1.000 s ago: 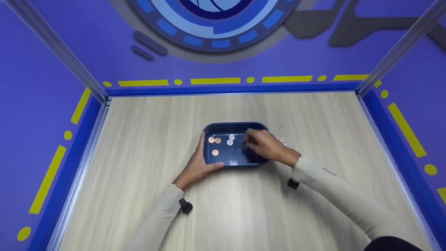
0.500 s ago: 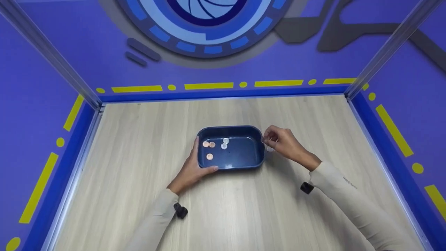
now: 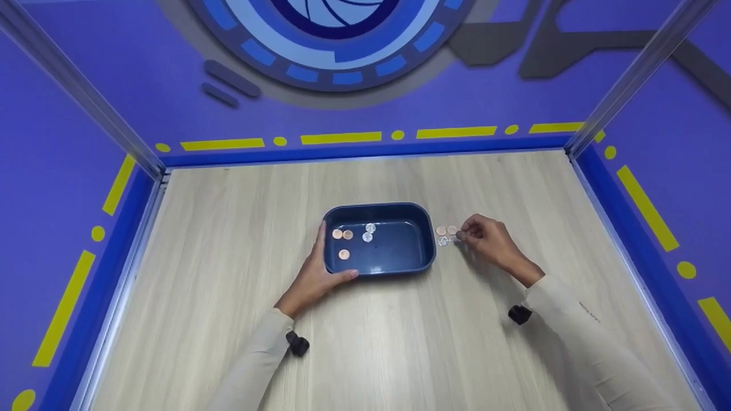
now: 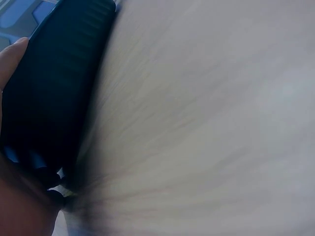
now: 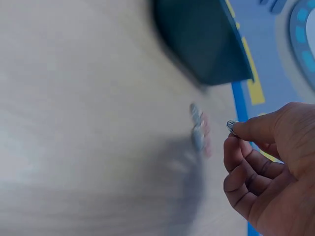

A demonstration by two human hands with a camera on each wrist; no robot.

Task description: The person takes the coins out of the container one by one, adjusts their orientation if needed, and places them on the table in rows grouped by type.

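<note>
A dark blue rectangular tray (image 3: 400, 268) sits mid-table. My left hand (image 3: 317, 277) grips its left end, thumb along the front rim and the other fingers against the left wall. Copper coins (image 3: 344, 254) lie inside on the left, with two silver coins (image 3: 367, 237) right of them. Beyond the tray's right end, my right hand (image 3: 495, 244) pinches a silver coin (image 5: 231, 126) between thumb and fingertip. It is just over a small cluster on the table: two copper coins (image 3: 441, 230) behind and silver coins (image 3: 442, 241) in front, one partly hidden by the fingertips.
The pale wooden table (image 3: 388, 337) is bounded by a blue back wall (image 3: 342, 114) and blue side walls with yellow markings. Metal rails (image 3: 123, 297) run along the table's side edges. A small black wrist camera (image 3: 519, 314) hangs under the right sleeve.
My right hand has moved out of the tray to the right and now holds a coin over the cluster on the table. My left hand stays on the tray; the view shifts slightly.
</note>
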